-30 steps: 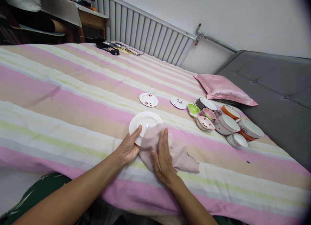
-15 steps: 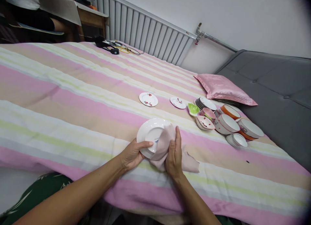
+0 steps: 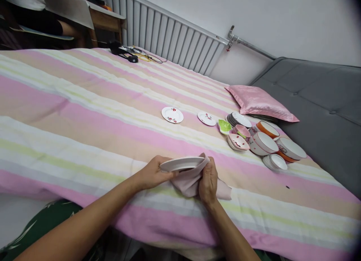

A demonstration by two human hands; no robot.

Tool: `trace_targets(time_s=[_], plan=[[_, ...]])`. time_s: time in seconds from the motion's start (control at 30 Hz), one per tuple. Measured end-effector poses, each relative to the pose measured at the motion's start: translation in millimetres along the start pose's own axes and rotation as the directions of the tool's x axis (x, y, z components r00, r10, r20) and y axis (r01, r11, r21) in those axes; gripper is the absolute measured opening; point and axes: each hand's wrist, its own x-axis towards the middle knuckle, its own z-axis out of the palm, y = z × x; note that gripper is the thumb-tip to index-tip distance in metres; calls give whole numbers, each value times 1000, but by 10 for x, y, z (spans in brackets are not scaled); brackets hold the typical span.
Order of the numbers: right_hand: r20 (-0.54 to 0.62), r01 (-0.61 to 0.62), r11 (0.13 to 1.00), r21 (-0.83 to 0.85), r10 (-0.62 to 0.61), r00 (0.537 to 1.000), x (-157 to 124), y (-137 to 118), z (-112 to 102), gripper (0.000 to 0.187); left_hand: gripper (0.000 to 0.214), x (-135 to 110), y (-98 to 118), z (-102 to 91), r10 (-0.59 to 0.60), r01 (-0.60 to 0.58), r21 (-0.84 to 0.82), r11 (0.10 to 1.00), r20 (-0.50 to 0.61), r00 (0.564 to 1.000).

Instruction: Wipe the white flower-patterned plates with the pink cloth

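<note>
A white plate (image 3: 182, 163) is held nearly flat, a little above the striped bedcover (image 3: 84, 114). My left hand (image 3: 153, 173) grips its left rim, fingers curled under it. My right hand (image 3: 208, 178) is closed on a beige-pink cloth (image 3: 191, 181) that wraps the plate's right edge and trails onto the cover at the right.
Two small white plates with red flowers (image 3: 172, 114) (image 3: 207, 119) lie further back. A cluster of stacked plates (image 3: 239, 120), bowls (image 3: 265, 142) and small dishes (image 3: 238, 141) sits at right, beside a pink pillow (image 3: 258, 102). Cables (image 3: 132, 54) lie far back; a grey sofa (image 3: 324, 114) is at right.
The plate has been lifted off the cover and tipped from lying flat to held edge-on. My right hand has slid with the cloth to the plate's right rim and closed round it.
</note>
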Motion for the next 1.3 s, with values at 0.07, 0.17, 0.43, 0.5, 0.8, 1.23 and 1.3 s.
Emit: trace_targets(time_s=[0.07,0.17,0.43,0.5,0.8,1.23,1.3], plan=[[14,17,1000,12,-17,1000,14,0,1,30,18,1,-7,13,116,-117,51,992,8,993],[48,64,998,17,-65,997,33,2,7,34,29,12,-62,41,238,-237,105,966,4,971],[171,-91,993,68,79,982,-5,81,37,47,28,3,-216,23,206,-184,200,962,-93,974],[206,-201,972,125,172,963,-18,127,48,55,27,6,-206,34,184,-168,155,974,-99,978],[317,-490,730,477,376,870,39,179,72,57,40,26,-133,63,290,-210,245,946,-363,885],[201,-498,729,470,461,865,-4,207,134,45,51,104,-197,100,-349,210,-454,866,-250,903],[192,-464,799,381,423,886,-27,207,134,42,47,96,-185,114,-317,202,-403,892,-242,917]])
